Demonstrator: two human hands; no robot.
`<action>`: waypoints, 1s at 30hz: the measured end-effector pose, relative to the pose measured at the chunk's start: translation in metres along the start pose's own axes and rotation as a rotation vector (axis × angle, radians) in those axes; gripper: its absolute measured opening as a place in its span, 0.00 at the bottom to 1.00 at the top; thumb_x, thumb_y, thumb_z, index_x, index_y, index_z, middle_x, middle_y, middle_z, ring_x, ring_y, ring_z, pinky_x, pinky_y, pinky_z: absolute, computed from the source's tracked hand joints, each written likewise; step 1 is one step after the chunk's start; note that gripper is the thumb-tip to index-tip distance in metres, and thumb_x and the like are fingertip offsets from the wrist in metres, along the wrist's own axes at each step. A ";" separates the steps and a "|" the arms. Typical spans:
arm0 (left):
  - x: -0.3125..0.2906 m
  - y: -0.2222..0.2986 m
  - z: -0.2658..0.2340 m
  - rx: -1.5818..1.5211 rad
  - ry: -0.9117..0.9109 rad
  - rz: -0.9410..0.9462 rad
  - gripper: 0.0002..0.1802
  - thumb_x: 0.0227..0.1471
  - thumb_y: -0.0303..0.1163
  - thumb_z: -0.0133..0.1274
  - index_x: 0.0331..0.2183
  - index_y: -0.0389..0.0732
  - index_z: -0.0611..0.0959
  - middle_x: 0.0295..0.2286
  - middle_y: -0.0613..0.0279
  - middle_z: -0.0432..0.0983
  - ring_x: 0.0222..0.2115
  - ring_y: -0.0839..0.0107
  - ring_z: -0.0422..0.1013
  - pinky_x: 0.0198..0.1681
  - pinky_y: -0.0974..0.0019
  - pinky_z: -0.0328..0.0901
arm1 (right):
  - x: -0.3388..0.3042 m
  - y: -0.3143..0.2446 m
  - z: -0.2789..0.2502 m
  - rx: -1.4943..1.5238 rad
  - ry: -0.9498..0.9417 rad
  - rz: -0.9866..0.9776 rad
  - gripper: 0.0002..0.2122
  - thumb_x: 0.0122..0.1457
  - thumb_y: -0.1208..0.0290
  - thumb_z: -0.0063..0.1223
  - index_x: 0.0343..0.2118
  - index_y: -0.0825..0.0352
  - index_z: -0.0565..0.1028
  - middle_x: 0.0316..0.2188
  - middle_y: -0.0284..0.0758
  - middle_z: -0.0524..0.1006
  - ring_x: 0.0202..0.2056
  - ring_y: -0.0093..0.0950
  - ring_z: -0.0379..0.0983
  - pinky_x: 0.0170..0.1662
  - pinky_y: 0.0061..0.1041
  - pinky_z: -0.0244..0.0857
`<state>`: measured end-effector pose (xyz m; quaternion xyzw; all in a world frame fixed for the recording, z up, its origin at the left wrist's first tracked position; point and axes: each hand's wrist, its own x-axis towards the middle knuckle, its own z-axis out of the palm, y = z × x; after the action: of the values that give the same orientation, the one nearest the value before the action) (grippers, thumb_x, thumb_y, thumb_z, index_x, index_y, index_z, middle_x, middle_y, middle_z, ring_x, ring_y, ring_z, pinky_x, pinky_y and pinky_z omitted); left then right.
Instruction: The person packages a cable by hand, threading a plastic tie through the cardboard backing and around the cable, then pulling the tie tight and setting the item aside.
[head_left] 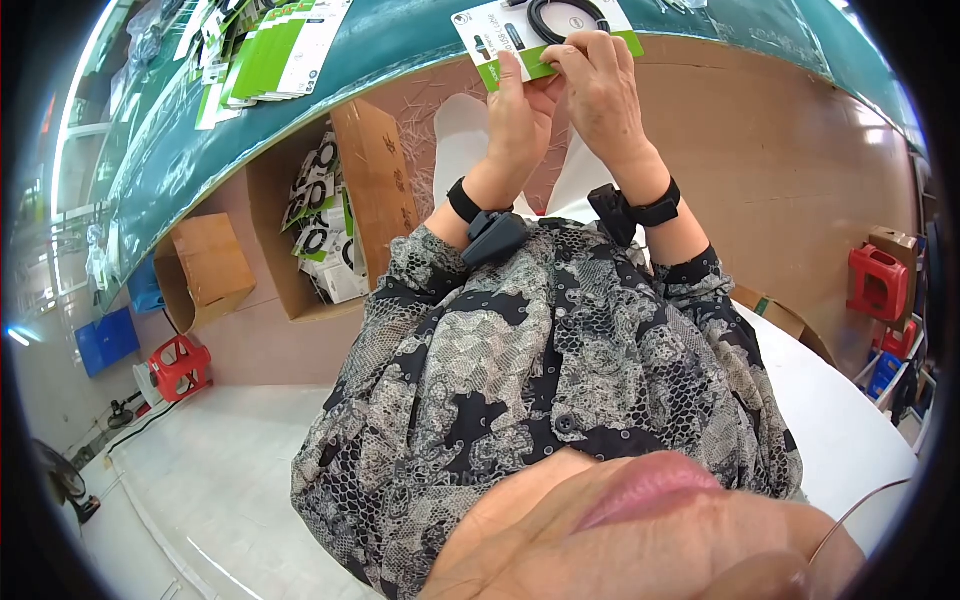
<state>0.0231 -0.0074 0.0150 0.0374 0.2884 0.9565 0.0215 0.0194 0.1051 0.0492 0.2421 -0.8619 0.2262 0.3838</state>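
A white and green packaging card (478, 38) is held at the near edge of the teal table, its printed face up. On it lies a coiled black cable (537, 22), partly cut off by the top of the view. My left hand (522, 118) grips the card's lower edge, thumb on the front and fingers behind. Beside it, my right hand (606, 98) is closed in a pinch just below the coil, at the card's green band. Whatever sits between those fingertips is hidden. Both wrists wear black straps with small dark devices.
Green and white cards (275, 62) lie overlapped on the teal table (400, 45) at the left. Below its edge, an open cardboard box (375, 165) holds several carded black cables (318, 215). A smaller carton (215, 265) and red stool (180, 368) stand farther left; another red stool (880, 283) is at right.
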 end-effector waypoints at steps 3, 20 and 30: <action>0.001 0.000 -0.003 -0.007 -0.019 -0.001 0.13 0.61 0.33 0.44 0.44 0.35 0.73 0.40 0.59 0.73 0.40 0.71 0.72 0.47 0.67 0.69 | 0.001 -0.001 -0.002 -0.009 -0.027 -0.025 0.11 0.48 0.79 0.56 0.36 0.62 0.75 0.32 0.30 0.72 0.36 0.32 0.69 0.42 0.27 0.62; -0.006 0.012 -0.004 -0.052 -0.034 -0.101 0.13 0.61 0.29 0.44 0.46 0.36 0.70 0.41 0.61 0.72 0.40 0.71 0.71 0.45 0.67 0.68 | -0.006 0.002 -0.005 0.111 -0.018 -0.128 0.12 0.43 0.78 0.58 0.33 0.62 0.77 0.39 0.31 0.75 0.39 0.31 0.70 0.43 0.29 0.65; -0.006 0.012 0.002 -0.110 0.023 -0.248 0.10 0.57 0.28 0.51 0.42 0.39 0.75 0.37 0.63 0.74 0.37 0.74 0.72 0.40 0.70 0.68 | -0.011 0.006 -0.008 0.099 0.032 -0.179 0.08 0.42 0.75 0.56 0.28 0.60 0.77 0.39 0.28 0.75 0.41 0.29 0.70 0.42 0.27 0.66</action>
<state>0.0291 -0.0166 0.0232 -0.0109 0.2383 0.9612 0.1385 0.0270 0.1170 0.0447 0.3333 -0.8182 0.2374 0.4039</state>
